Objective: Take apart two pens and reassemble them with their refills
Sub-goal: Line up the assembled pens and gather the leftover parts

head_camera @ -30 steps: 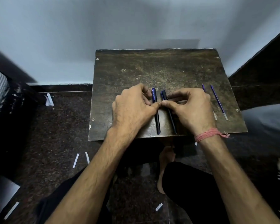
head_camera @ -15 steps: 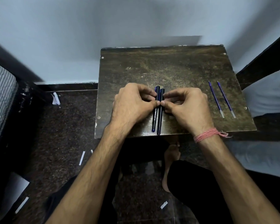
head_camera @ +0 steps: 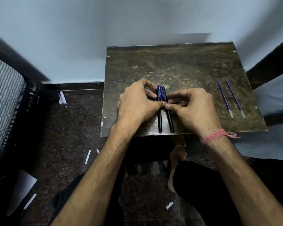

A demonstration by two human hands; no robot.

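Two dark blue pens lie side by side on a worn brown board (head_camera: 178,62), caps pointing away from me. My left hand (head_camera: 137,103) pinches the left pen (head_camera: 160,121) near its middle. My right hand (head_camera: 193,108) pinches the right pen (head_camera: 170,123) in the same way; the two thumbs nearly touch over the pens. The caps touch, and the lower ends spread slightly apart near the board's front edge. Two thin blue refills (head_camera: 225,98) (head_camera: 235,98) lie parallel on the board's right side, apart from my hands.
The board stands low against a pale wall (head_camera: 121,22) over a dark speckled floor (head_camera: 69,128). Paper scraps (head_camera: 87,157) litter the floor. A striped cushion (head_camera: 3,98) is at the left, dark furniture at the right. My bare foot (head_camera: 176,157) shows below the board.
The two pens, first apart, were pushed together under my fingers; their lower ends have now spread slightly again. The view has shifted left, so the board sits further right. The refills have not moved.
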